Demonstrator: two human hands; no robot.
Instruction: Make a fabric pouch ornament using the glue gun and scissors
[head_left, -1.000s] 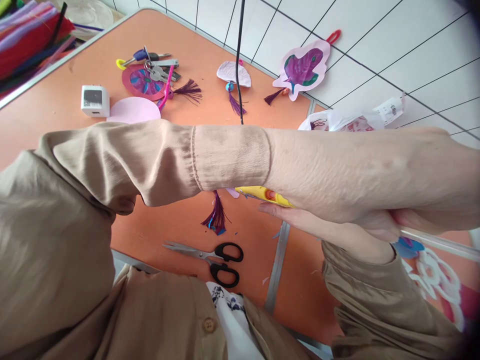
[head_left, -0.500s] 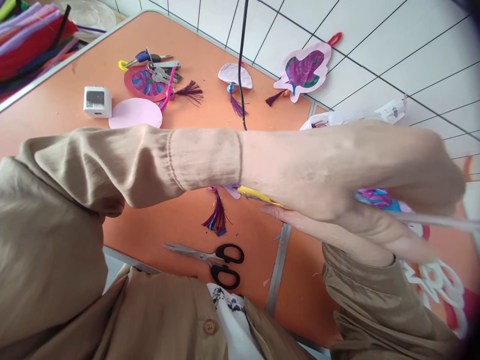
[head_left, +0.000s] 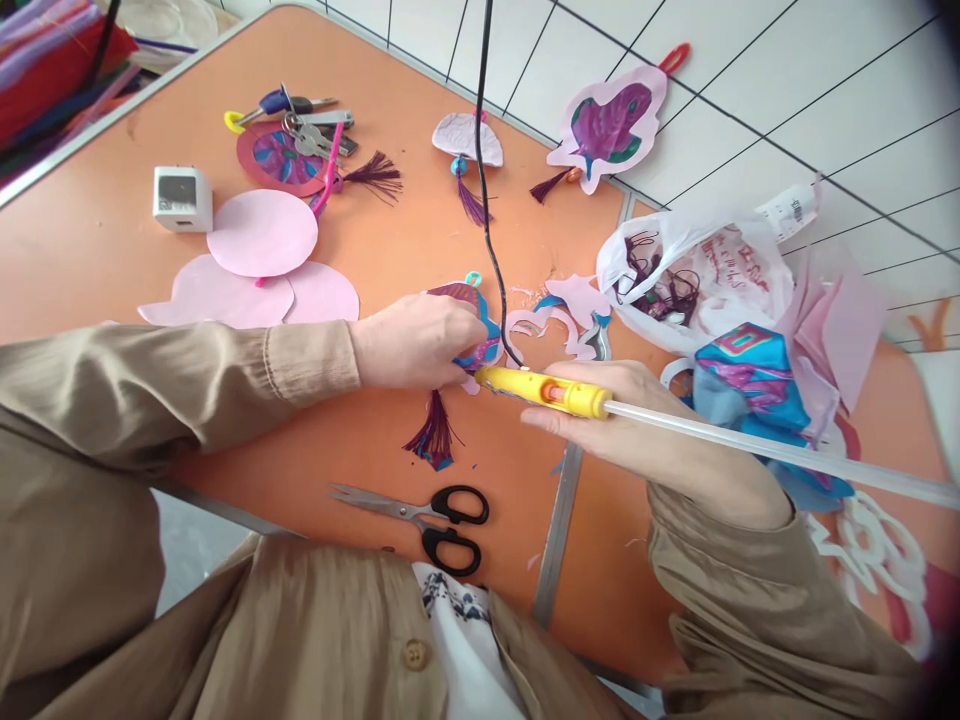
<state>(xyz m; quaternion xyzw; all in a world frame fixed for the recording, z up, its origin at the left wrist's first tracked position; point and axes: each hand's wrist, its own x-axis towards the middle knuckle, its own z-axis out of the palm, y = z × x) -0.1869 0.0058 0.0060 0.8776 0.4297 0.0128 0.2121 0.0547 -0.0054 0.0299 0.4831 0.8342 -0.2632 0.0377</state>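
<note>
My right hand (head_left: 637, 420) grips a yellow glue gun (head_left: 544, 390) with a long clear glue stick (head_left: 772, 455) sticking out to the right and a black cord (head_left: 484, 170) running up from it. Its nozzle points left at a small purple-and-blue paper ornament (head_left: 480, 335) with a purple tassel (head_left: 433, 438) hanging below. My left hand (head_left: 420, 340) is closed on that ornament, pressing it against the orange table (head_left: 112, 260).
Black-handled scissors (head_left: 427, 515) lie near the front edge. Pink paper circles (head_left: 262, 232), a white cube (head_left: 180, 197), keys (head_left: 304, 125), other tasselled ornaments (head_left: 611, 125) and a white plastic bag (head_left: 697, 280) surround the hands. Blue patterned paper (head_left: 757, 390) lies right. Pipe cleaners (head_left: 52, 60) sit far left.
My left arm, which stretched across to the right over the glue gun, has pulled back left; the hand now rests on the ornament at the nozzle. My right hand stayed put.
</note>
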